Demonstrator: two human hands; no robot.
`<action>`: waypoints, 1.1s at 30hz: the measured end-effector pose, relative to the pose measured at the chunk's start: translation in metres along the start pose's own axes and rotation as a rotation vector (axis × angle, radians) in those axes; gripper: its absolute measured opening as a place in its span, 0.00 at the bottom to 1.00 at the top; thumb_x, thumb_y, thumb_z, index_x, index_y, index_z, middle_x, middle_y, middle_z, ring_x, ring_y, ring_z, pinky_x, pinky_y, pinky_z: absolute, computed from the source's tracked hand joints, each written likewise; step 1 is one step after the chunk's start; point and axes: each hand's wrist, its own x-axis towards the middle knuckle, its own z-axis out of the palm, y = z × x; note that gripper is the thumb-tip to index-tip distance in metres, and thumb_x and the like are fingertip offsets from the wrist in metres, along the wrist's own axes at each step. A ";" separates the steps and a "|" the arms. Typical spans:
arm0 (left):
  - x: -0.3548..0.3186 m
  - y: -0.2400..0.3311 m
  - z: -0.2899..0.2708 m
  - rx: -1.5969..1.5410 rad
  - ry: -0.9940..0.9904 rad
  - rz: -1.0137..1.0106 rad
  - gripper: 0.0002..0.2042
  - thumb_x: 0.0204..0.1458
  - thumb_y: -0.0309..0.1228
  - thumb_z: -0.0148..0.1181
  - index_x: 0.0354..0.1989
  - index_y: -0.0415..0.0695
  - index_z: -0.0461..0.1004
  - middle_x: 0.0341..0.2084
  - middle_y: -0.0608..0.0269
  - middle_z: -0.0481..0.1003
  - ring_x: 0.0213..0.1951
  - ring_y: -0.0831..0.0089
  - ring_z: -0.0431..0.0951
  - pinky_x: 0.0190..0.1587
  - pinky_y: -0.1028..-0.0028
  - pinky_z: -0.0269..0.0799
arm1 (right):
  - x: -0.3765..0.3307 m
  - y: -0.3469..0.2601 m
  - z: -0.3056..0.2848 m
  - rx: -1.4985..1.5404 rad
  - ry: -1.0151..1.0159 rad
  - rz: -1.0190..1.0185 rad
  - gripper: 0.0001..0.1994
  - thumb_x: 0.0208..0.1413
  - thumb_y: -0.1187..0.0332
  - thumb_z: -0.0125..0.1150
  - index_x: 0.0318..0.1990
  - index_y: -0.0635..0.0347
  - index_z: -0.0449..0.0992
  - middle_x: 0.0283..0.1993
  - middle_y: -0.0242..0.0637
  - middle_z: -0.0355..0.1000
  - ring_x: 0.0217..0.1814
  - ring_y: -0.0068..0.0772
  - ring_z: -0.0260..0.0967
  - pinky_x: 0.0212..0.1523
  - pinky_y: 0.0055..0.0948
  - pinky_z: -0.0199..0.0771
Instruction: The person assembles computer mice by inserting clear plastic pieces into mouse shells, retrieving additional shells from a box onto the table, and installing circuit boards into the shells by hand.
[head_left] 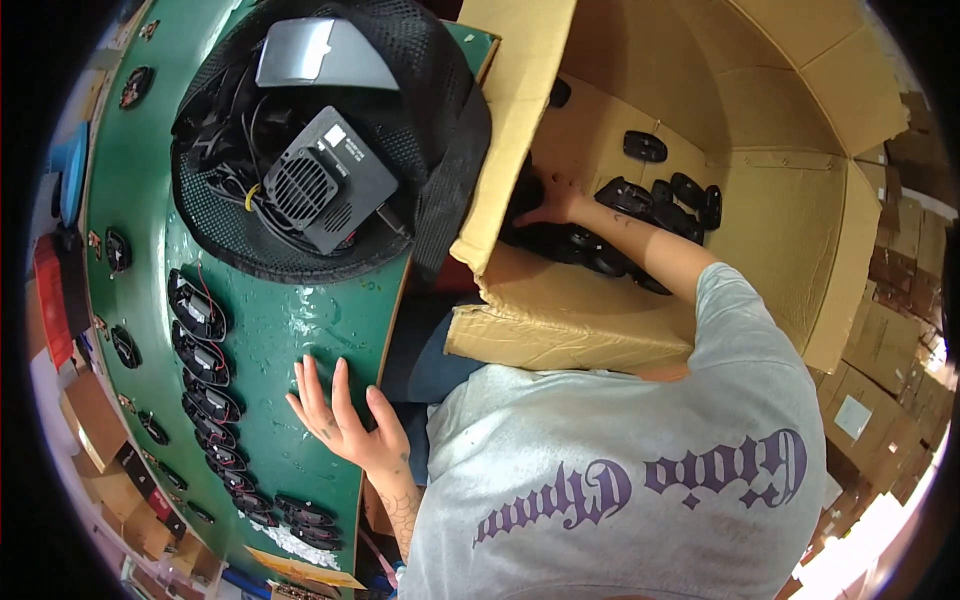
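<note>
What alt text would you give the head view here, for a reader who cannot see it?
A person in a grey shirt reaches their right hand into a big cardboard box of small black plastic parts, while their left hand rests flat on a green table. A row of black parts lines the table beside a mesh cap.

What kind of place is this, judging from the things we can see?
Probably a small factory or assembly workshop. Rows of black oval parts lie on a green worktable, the right hand reaches into a big cardboard box of similar parts, and the left hand rests on the table.
</note>
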 end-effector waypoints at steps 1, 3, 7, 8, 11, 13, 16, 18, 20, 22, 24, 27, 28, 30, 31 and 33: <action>0.000 0.000 0.000 0.000 0.004 -0.005 0.21 0.50 0.25 0.55 0.55 0.48 0.74 0.65 0.53 0.65 0.68 0.51 0.61 0.72 0.42 0.42 | 0.004 -0.001 0.002 -0.039 -0.003 -0.041 0.62 0.30 0.27 0.69 0.72 0.54 0.54 0.68 0.46 0.61 0.70 0.61 0.55 0.63 0.62 0.58; 0.000 -0.001 0.000 -0.002 0.012 -0.014 0.21 0.49 0.25 0.56 0.55 0.48 0.74 0.65 0.53 0.65 0.68 0.52 0.62 0.72 0.43 0.43 | 0.011 -0.004 0.006 -0.117 -0.006 -0.123 0.63 0.28 0.28 0.71 0.71 0.57 0.55 0.67 0.46 0.63 0.67 0.58 0.60 0.63 0.57 0.62; -0.001 0.002 -0.001 -0.019 0.042 -0.038 0.20 0.49 0.23 0.56 0.54 0.47 0.76 0.65 0.53 0.66 0.66 0.55 0.64 0.72 0.46 0.44 | 0.045 0.016 0.012 0.060 -0.151 -0.291 0.62 0.28 0.32 0.73 0.70 0.60 0.57 0.66 0.45 0.65 0.65 0.53 0.64 0.63 0.49 0.65; 0.001 0.002 -0.001 -0.031 0.053 -0.038 0.20 0.50 0.22 0.56 0.53 0.46 0.76 0.64 0.53 0.66 0.66 0.57 0.65 0.72 0.47 0.44 | 0.055 0.025 0.014 0.173 -0.219 -0.346 0.61 0.29 0.33 0.74 0.70 0.61 0.58 0.66 0.45 0.66 0.64 0.51 0.66 0.63 0.46 0.66; 0.001 0.001 -0.001 -0.035 0.073 -0.054 0.19 0.50 0.21 0.56 0.52 0.46 0.77 0.64 0.52 0.67 0.65 0.58 0.66 0.72 0.49 0.45 | 0.064 0.018 0.013 0.328 -0.308 -0.384 0.58 0.32 0.37 0.74 0.70 0.62 0.58 0.66 0.45 0.66 0.64 0.49 0.66 0.64 0.43 0.66; 0.002 0.000 0.001 -0.036 0.077 -0.053 0.19 0.49 0.21 0.56 0.51 0.46 0.77 0.64 0.52 0.66 0.65 0.58 0.66 0.72 0.49 0.46 | 0.065 0.013 0.010 0.430 -0.327 -0.325 0.54 0.37 0.41 0.73 0.70 0.62 0.58 0.67 0.44 0.65 0.65 0.48 0.66 0.65 0.42 0.64; 0.001 0.001 0.002 -0.031 0.076 -0.066 0.19 0.48 0.22 0.57 0.51 0.47 0.77 0.64 0.52 0.66 0.65 0.58 0.66 0.72 0.48 0.47 | 0.061 0.004 0.002 0.579 -0.356 -0.232 0.48 0.44 0.48 0.71 0.71 0.62 0.57 0.69 0.44 0.63 0.67 0.46 0.65 0.67 0.41 0.63; -0.001 -0.001 0.000 -0.005 0.063 -0.077 0.20 0.46 0.23 0.59 0.51 0.48 0.77 0.65 0.52 0.65 0.65 0.57 0.66 0.71 0.46 0.48 | 0.050 -0.015 -0.003 0.679 -0.386 -0.177 0.45 0.49 0.52 0.70 0.71 0.62 0.57 0.70 0.43 0.62 0.68 0.45 0.64 0.68 0.40 0.61; 0.001 0.000 -0.003 0.007 0.065 -0.086 0.21 0.46 0.24 0.60 0.51 0.49 0.77 0.65 0.52 0.65 0.65 0.56 0.66 0.71 0.44 0.49 | 0.063 -0.006 0.005 0.722 -0.399 -0.154 0.43 0.51 0.54 0.70 0.71 0.61 0.57 0.71 0.43 0.61 0.68 0.44 0.63 0.68 0.39 0.61; 0.005 0.001 -0.005 -0.023 0.063 -0.083 0.19 0.46 0.23 0.59 0.50 0.48 0.78 0.64 0.52 0.65 0.65 0.57 0.66 0.71 0.46 0.49 | 0.092 0.018 0.053 0.685 -0.184 -0.341 0.41 0.54 0.57 0.68 0.71 0.62 0.56 0.71 0.44 0.61 0.69 0.43 0.63 0.68 0.40 0.61; 0.010 -0.001 -0.003 -0.076 0.066 -0.073 0.18 0.47 0.22 0.58 0.49 0.47 0.78 0.64 0.52 0.66 0.64 0.58 0.67 0.71 0.48 0.49 | 0.130 0.058 0.070 0.631 0.050 -0.521 0.38 0.56 0.59 0.65 0.72 0.62 0.56 0.70 0.44 0.61 0.69 0.42 0.62 0.68 0.40 0.61; 0.006 -0.004 0.003 -0.090 0.095 -0.083 0.19 0.46 0.22 0.60 0.49 0.47 0.78 0.64 0.51 0.66 0.64 0.58 0.68 0.70 0.46 0.50 | 0.126 0.061 0.043 0.750 -0.157 -0.503 0.37 0.57 0.60 0.65 0.71 0.63 0.57 0.71 0.45 0.61 0.70 0.42 0.62 0.68 0.40 0.61; 0.004 -0.006 0.002 -0.097 0.103 -0.078 0.19 0.45 0.23 0.60 0.49 0.48 0.78 0.64 0.51 0.66 0.64 0.57 0.68 0.70 0.45 0.50 | 0.119 0.055 0.032 0.815 -0.257 -0.483 0.37 0.58 0.60 0.64 0.71 0.63 0.57 0.71 0.46 0.61 0.70 0.42 0.61 0.69 0.39 0.60; -0.005 -0.010 0.001 -0.091 0.118 -0.099 0.19 0.45 0.23 0.61 0.49 0.48 0.79 0.64 0.51 0.65 0.64 0.57 0.68 0.70 0.45 0.51 | 0.090 0.007 0.013 0.865 -0.383 -0.468 0.36 0.58 0.60 0.64 0.71 0.64 0.57 0.71 0.46 0.61 0.70 0.41 0.61 0.69 0.39 0.60; -0.004 -0.010 0.003 -0.100 0.119 -0.098 0.19 0.45 0.23 0.61 0.48 0.48 0.79 0.64 0.51 0.65 0.63 0.56 0.69 0.70 0.45 0.51 | 0.047 -0.001 -0.013 0.797 -0.322 -0.432 0.35 0.57 0.61 0.64 0.70 0.64 0.58 0.69 0.46 0.63 0.68 0.41 0.63 0.66 0.38 0.62; -0.005 -0.010 0.001 -0.123 0.122 -0.099 0.19 0.44 0.23 0.60 0.48 0.46 0.79 0.64 0.50 0.65 0.62 0.55 0.70 0.70 0.46 0.51 | -0.040 -0.034 -0.075 0.654 -0.200 -0.358 0.34 0.56 0.63 0.64 0.68 0.64 0.61 0.65 0.47 0.66 0.63 0.41 0.67 0.61 0.36 0.67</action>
